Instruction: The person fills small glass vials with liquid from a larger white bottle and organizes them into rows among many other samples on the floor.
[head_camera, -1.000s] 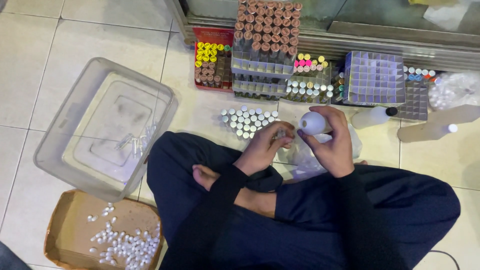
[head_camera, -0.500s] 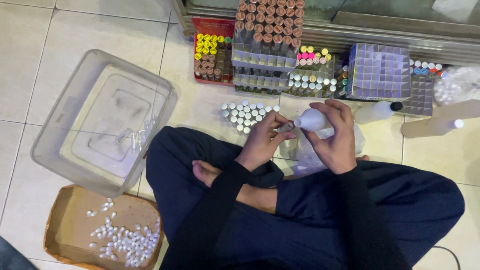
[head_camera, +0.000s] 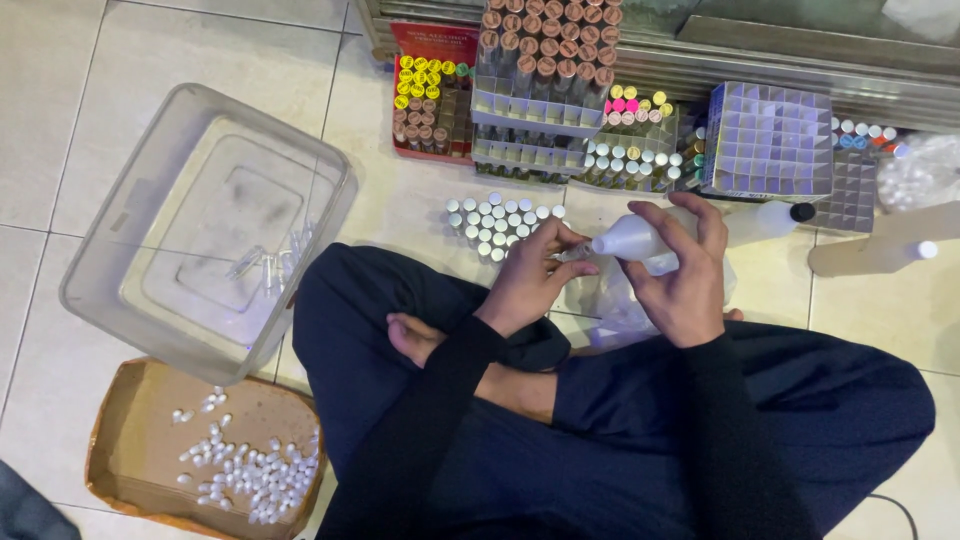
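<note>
A person sits cross-legged on the tiled floor (head_camera: 120, 60). The right hand (head_camera: 680, 275) is wrapped around a white squeeze bottle (head_camera: 630, 240), with the fingers (head_camera: 705, 215) curled over its top side and the thumb under it. The bottle is held in the air, just above the lap, near the group of white-capped vials (head_camera: 495, 222) that stand on the floor.

The bottle lies almost flat. Its long side runs from right to left, and its thin tip points left, toward the left hand (head_camera: 530, 280). The left hand's fingers are pinched nearly shut around something very small right at the tip. It looks like a little vial, but it is too small and too hidden to be sure.

The bottle looks like soft plastic, so it is probably light and would squash if squeezed hard. The best place to hold it seems to be its fat middle, where the right hand has it now. The small thing at the tip may be glass, so it could slip or break, and a gentle pinch on its sides suits it.

Around the person are a clear plastic tub (head_camera: 100, 290) with a few small tubes in it, a cardboard tray (head_camera: 130, 410) of small white caps, and racks of vials (head_camera: 545, 70) with brown, yellow and pink tops. Another white bottle with a black cap (head_camera: 770, 218) lies behind the right hand.
</note>
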